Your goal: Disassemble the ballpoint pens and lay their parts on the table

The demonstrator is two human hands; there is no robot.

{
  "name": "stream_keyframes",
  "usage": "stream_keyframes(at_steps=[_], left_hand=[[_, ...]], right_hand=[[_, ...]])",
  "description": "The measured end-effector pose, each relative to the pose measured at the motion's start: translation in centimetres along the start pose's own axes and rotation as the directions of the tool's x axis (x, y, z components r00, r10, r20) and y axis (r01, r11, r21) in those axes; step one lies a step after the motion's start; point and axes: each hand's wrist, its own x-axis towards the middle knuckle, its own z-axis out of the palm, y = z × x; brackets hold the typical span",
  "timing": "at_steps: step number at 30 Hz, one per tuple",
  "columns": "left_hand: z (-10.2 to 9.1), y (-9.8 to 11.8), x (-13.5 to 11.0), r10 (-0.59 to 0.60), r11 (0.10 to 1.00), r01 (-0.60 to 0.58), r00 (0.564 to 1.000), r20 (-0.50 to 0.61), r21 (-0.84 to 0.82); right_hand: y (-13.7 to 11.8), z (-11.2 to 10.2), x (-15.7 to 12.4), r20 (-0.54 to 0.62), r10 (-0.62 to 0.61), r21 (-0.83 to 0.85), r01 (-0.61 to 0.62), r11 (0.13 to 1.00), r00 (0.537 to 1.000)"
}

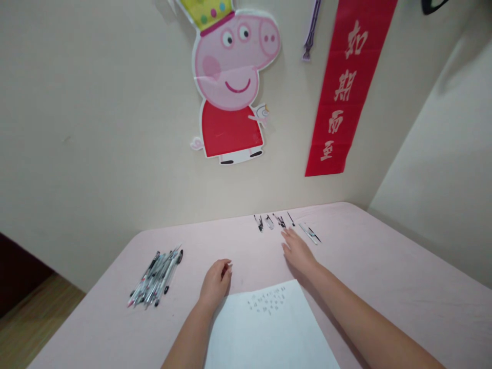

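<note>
Right hand [299, 252]: open and empty, fingers straight and close together, palm down. It lies beyond the far right corner of the sheet of paper [269, 333], fingertips just short of the small pen parts [282, 221].
Left hand [216, 283]: curled into a loose fist, knuckles up, resting just beside the paper's far left corner. I cannot tell whether anything sits inside the curl.
Small pen parts: thin dark and clear pieces in a loose row beyond the paper's far edge, each a little apart from the next. Too small to sort caps from refills.
Arm pose: right forearm runs up along the paper's right edge, stretched nearly straight, wrist low and flat. Left forearm comes up along the paper's left side.
Handling (judgement): pieces this thin call for a thumb-and-forefinger pinch on one piece, taken from above. A flat palm would likely scatter the row.
Pile of pens [157, 277]: well to the left of the paper, bundled, no hand on it.
Scribbles [268, 300]: small marks near the paper's far edge.
Table [384, 266]: pink, bears the paper and everything around it.
</note>
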Motion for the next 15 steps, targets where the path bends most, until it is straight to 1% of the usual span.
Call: stream_keyframes(at_steps=[2,4,6,8,9,11,15], left_hand=[[-0.1,0.1,-0.1,0.003,1.000,-0.003,1.000,0.005,0.007],[-0.1,0.1,-0.1,0.017,1.000,-0.018,1.000,0.015,0.008],[-0.1,0.0,-0.1,0.034,0.999,-0.034,0.999,0.023,-0.001],[-0.1,0.1,-0.1,0.040,0.999,-0.039,0.999,0.030,-0.007],[-0.1,0.1,-0.1,0.039,0.999,-0.038,0.999,0.034,-0.006],[-0.1,0.2,-0.1,0.034,0.999,-0.035,0.999,0.040,0.004],[-0.2,0.3,-0.1,0.041,0.999,-0.042,0.998,0.040,0.014]], right_hand=[[-4.5,0.7,-1.2,0.096,-0.090,0.141,0.076,0.987,0.991],[-8.7,1.6,-3.0,0.151,-0.186,0.290,0.136,0.947,0.971],[-12.1,2.4,-5.0,0.162,-0.245,0.401,0.163,0.901,0.956],[-14.4,3.0,-6.9,0.128,-0.242,0.474,0.155,0.867,0.962],[-15.2,3.2,-7.7,0.104,-0.220,0.492,0.142,0.859,0.970],[-15.8,3.6,-8.8,0.080,-0.213,0.514,0.142,0.846,0.974],[-15.3,4.4,-9.3,0.060,-0.238,0.557,0.165,0.814,0.969]])
